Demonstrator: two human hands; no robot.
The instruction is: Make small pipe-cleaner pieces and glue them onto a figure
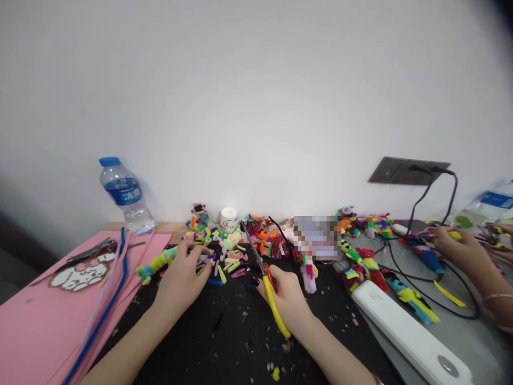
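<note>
My right hand (pixel 286 297) is closed round the yellow handles of a pair of scissors (pixel 266 280), whose blades point up and left toward the pile. My left hand (pixel 182 275) rests on the black mat (pixel 224 331), fingers bent and reaching into a heap of short coloured pipe-cleaner pieces (pixel 226 262); whether it grips one is unclear. A green and yellow pipe-cleaner figure (pixel 158 262) lies just left of that hand.
Pink foam sheets (pixel 36 331) with long pipe cleaners and a metal tool lie at left. A water bottle (pixel 126 195) stands against the wall. A white power strip (pixel 409 337) and cables lie at right, where another person's hand (pixel 457 246) works.
</note>
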